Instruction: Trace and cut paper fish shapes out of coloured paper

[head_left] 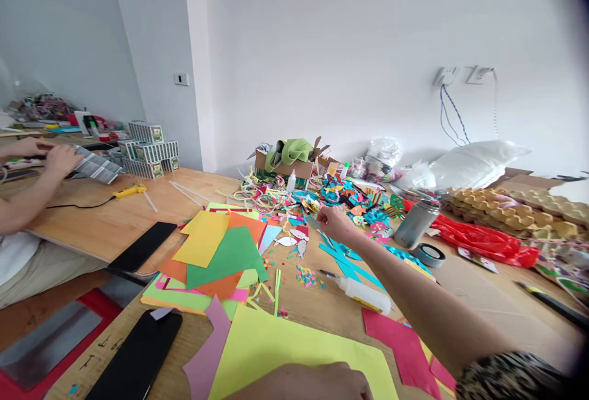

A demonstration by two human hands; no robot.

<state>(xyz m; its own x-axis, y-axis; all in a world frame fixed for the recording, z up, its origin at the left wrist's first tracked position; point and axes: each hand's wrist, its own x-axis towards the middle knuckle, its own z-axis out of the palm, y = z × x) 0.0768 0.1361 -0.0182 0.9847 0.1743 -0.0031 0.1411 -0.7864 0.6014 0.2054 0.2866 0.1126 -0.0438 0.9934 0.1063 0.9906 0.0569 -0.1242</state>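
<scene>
My right hand (338, 223) is stretched out to the near side of a heap of colourful paper cut-outs (343, 194). Its fingers are closed together, and whatever is between them is too small to make out. Beside it lie white paper fish shapes (286, 241) and blue paper strips (345, 259). At the bottom edge my left hand (317, 383) rests over a yellow-green paper sheet (294, 342); only its back shows and its fingers are mostly cut off. Between the hands lie a glue bottle (365, 294) and a small pile of paper confetti (306, 275).
Stacked coloured papers (225, 259) and two black phones (138, 357) lie on the left. A metal flask (416, 223), a tape roll (429, 254) and egg trays (506, 210) stand right. Another person's hands (59, 157) hold a grey striped piece near a yellow glue gun (129, 190).
</scene>
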